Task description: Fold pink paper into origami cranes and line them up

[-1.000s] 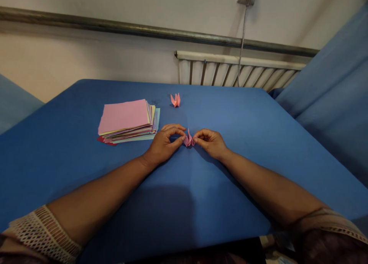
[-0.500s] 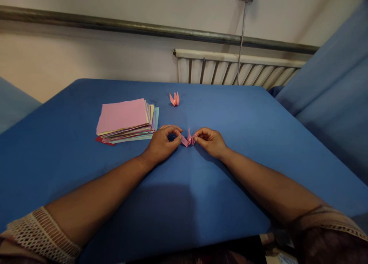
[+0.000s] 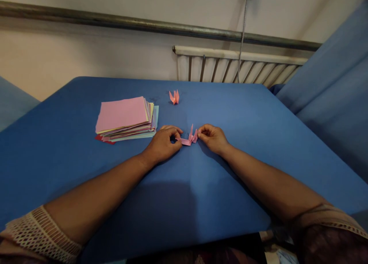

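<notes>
A pink folded paper (image 3: 186,142) sits at the centre of the frame, one slim point upright. The left hand (image 3: 164,143) pinches its left end between thumb and forefinger, other fingers loosely curled; the right hand (image 3: 213,138) pinches its right end the same way. Just beside the left hand, left of centre, a stack of coloured sheets (image 3: 123,114) crowds that side, a red sheet (image 3: 105,140) poking out underneath; whether hand and stack touch, I cannot tell. Above centre stands a coral folded figure (image 3: 174,98). The blue table (image 3: 244,110) reaches toward a radiator (image 3: 209,51) at upper right, with a blue curtain (image 3: 330,72) along the right edge.
</notes>
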A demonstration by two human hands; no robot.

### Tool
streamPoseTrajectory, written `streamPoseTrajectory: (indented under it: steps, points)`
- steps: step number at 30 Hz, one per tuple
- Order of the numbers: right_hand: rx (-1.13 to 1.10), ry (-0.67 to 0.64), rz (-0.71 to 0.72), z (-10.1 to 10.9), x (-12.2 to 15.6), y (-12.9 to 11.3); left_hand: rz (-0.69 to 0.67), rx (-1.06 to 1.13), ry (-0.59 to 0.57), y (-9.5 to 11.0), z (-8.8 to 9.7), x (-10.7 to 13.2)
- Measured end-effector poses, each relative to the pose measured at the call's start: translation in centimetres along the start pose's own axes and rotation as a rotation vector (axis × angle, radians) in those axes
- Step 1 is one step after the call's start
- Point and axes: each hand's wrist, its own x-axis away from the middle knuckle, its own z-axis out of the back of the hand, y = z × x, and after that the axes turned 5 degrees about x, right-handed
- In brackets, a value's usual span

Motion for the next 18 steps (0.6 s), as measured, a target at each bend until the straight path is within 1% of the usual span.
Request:
streamPoseTrajectory:
  steps: [4, 7, 9, 11, 13, 16, 18]
  points:
    - [-0.016, -0.02, 0.03, 0.1, 0.1, -0.3, -0.009, 0.031, -0.02, 0.4, 0.1, 0.1]
    - [-0.079, -0.057, 0.09, 0.1, 0.3, -0.9, -0.004, 0.176, 0.019, 0.8, 0.2, 0.2]
    - [-0.1, -0.102, 0.117, 0.3, 0.5, -1.3, 0.05, 0.268, 0.07, 0.9, 0.4, 0.3]
    - [-0.084, -0.147, 0.135, 0.5, 0.6, -1.6, 0.108, 0.309, 0.1, 0.8, 0.4, 0.2]
    - [-0.056, -0.175, 0.164, 0.6, 0.7, -1.8, 0.104, 0.32, 0.066, 0.6, 0.3, 0.1]
    - [-0.046, -0.186, 0.226, 0.6, 0.7, -1.9, 0.019, 0.313, -0.018, 0.3, 0.0, 0.0]
    - [-0.052, -0.178, 0.218, 0.4, 0.7, -1.8, -0.02, 0.281, -0.047, 0.3, -0.1, 0.0]
